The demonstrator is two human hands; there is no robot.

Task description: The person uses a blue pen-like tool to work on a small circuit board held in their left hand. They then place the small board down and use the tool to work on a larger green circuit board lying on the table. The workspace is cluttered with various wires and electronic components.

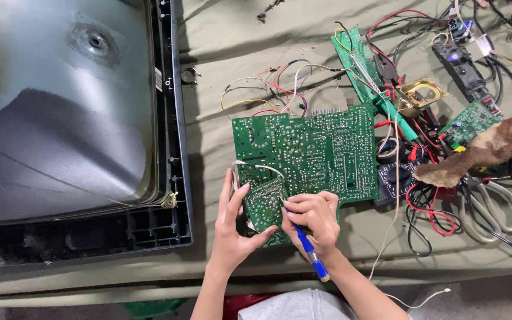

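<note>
Figure: bench repair, seen from above. The large circuit board (306, 151) lay solder side up on the cloth-covered table (256, 53) and serves here as the landmark. At its lower left corner, the left hand (232, 228) held a small circuit board (265, 204), thumb below and fingers curled around the left edge. Just right of the small board, the right hand (315, 219) gripped a blue pen-like tool (306, 246) with closed fingers, its tip meeting the small board's edge. White wires (256, 167) appeared to join the small board to the large one, which suggested it was not yet freed. Left of the large board stood an opened television shell with its picture tube (60, 106) exposed, so disassembly was judged well advanced. To the right of the large board lay a narrow green board (357, 62), a speaker (419, 95), tangled cables (428, 204), scissors (493, 207) and a brown furry object (481, 151).
</note>
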